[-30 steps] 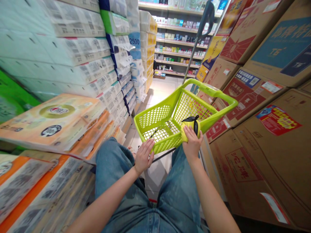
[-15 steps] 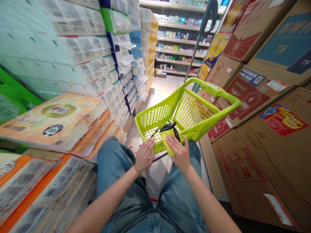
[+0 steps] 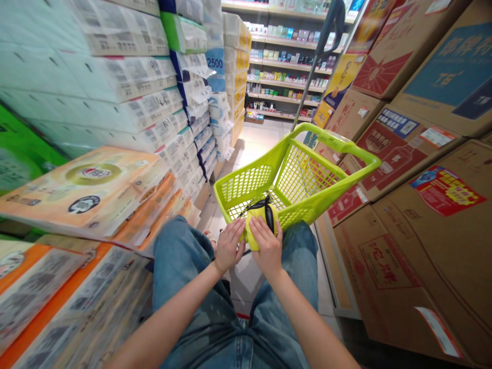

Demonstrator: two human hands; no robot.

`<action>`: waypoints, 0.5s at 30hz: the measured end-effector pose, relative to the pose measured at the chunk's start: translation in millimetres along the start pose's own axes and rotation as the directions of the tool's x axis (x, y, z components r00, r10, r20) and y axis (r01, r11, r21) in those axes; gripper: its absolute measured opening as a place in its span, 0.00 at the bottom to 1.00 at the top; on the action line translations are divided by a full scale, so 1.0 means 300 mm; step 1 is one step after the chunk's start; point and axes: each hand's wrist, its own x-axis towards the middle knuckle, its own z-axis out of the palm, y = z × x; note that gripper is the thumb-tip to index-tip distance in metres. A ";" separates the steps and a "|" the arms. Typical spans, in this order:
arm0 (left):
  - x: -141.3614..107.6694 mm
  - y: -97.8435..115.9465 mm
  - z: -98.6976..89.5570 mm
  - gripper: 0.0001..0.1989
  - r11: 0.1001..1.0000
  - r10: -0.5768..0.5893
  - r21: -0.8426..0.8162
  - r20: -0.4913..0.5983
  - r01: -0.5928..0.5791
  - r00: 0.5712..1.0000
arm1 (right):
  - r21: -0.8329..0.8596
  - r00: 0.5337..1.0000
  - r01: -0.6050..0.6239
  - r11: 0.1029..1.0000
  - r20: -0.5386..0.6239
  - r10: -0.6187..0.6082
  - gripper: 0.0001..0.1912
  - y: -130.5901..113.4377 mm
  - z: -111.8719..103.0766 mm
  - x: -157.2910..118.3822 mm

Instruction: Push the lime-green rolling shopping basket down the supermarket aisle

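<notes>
A lime-green shopping basket with lattice sides and a long grey pull handle stands between my knees, tilted toward me. At its near rim my right hand presses on a yellow cloth with black edging, fingers laid along it and thumb at its side. The cloth bunches up over the rim into the basket, and part of it is under my fingers. My left hand rests at the near left corner of the basket, fingers curled over the rim; its fingertips are close to the cloth.
Stacked tissue packs line the left side, with orange packs close by my left knee. Cardboard cartons rise along the right. Product shelves stand at the back beyond the tiled floor.
My right hand has shifted left along the near rim with the yellow cloth, closer to my left hand. The left hand and the basket stay nearly in place.
</notes>
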 end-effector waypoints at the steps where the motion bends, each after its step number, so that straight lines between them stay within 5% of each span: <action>1: -0.001 -0.002 -0.002 0.31 1.000 0.002 -0.001 0.000 -0.002 1.000 | 0.017 0.999 0.027 0.999 0.022 -0.028 0.30 -0.017 0.002 -0.006; 4: -0.003 -0.007 -0.010 0.31 1.000 0.005 0.002 0.023 -0.005 1.000 | 0.022 0.992 0.110 0.994 0.062 -0.111 0.29 0.029 -0.025 -0.001; 11: 0.001 -0.009 -0.013 0.30 1.000 0.018 0.018 0.028 -0.019 0.999 | -0.189 0.999 0.001 0.982 -0.043 -0.009 0.29 0.382 -0.157 0.068; 15: 0.001 0.002 -0.009 0.30 1.000 0.004 0.023 0.039 -0.004 0.999 | -0.225 0.990 -0.092 0.970 -0.124 0.065 0.30 0.413 -0.163 0.073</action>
